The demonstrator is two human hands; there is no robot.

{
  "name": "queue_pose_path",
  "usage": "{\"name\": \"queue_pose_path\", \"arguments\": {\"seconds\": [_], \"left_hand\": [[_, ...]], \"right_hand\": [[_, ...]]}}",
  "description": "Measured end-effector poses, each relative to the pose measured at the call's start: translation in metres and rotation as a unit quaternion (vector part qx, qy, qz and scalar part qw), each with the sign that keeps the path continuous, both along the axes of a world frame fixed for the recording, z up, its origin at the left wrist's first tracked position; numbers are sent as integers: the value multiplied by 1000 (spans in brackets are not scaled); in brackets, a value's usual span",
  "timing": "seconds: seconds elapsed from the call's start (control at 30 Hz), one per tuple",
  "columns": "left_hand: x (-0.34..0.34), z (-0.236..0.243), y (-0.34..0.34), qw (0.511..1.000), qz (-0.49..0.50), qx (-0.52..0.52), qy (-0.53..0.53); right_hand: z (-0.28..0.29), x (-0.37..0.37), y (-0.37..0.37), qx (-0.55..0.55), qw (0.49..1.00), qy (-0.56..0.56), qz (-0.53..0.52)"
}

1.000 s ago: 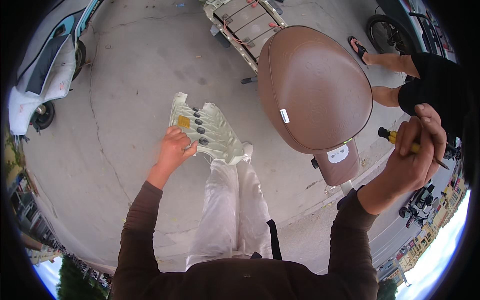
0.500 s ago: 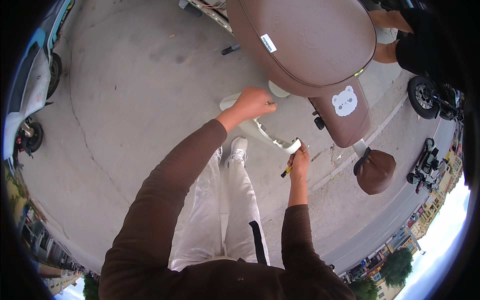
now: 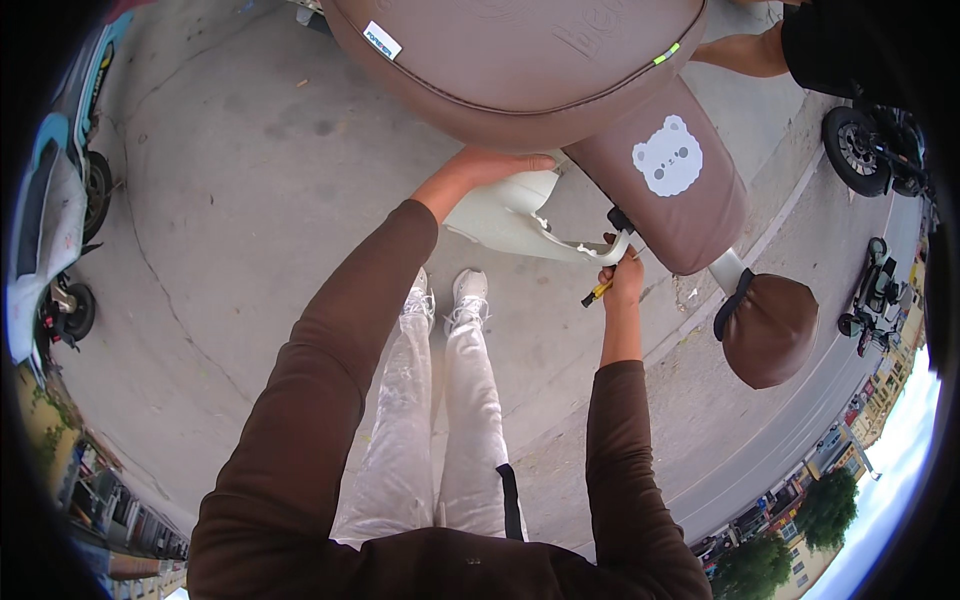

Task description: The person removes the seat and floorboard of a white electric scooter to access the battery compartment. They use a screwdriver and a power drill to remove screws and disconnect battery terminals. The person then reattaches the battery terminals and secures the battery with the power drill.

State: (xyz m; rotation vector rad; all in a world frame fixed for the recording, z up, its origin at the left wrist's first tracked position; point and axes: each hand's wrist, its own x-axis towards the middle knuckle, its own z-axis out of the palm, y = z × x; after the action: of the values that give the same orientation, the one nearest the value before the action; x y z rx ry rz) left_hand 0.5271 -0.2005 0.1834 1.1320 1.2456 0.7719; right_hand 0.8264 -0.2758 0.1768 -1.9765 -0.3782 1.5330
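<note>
A pale cream plastic body panel, curved and with a broken-looking inner edge, hangs between my two hands under the scooter seat. My left hand grips its upper left end, thumb stretched along the top and the other fingers hidden. At the panel's narrow right end, my right hand closes on its rim. That same hand also holds a slim tool with a yellow-and-black handle, likely a screwdriver. Just above the panel looms the brown padded seat; beside its right end is a brown pad with a white bear patch.
A brown covered headrest-like piece juts out at the right. Another person's arm or leg shows beyond the seat. A blue-and-white scooter stands at the left, motorbikes at the right. My shoes are on the concrete below.
The panel and both hands have moved up toward the seat, which looks nearer. My left hand has gone from a closed fist over the panel to a spread grip on its end.
</note>
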Motion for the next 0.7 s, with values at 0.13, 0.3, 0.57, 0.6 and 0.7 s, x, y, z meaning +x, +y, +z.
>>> {"name": "queue_pose_path", "arguments": {"seconds": [0.13, 0.3, 0.57, 0.6, 0.7], "left_hand": [[-5, -7, -7, 994, -33, -99, -40], [-16, -37, 1, 972, 149, 125, 136], [-30, -77, 14, 947, 208, 170, 175], [-32, -81, 11, 945, 217, 167, 180], [-35, -64, 1, 942, 224, 167, 186]], "right_hand": [[4, -5, -5, -8, 1000, 20, -14], [6, -49, -5, 7, 998, 10, -67], [-35, -57, 12, 85, 978, 103, -161], [-35, -58, 15, 85, 973, 113, -183], [-39, -50, 16, 70, 981, 106, -149]]}}
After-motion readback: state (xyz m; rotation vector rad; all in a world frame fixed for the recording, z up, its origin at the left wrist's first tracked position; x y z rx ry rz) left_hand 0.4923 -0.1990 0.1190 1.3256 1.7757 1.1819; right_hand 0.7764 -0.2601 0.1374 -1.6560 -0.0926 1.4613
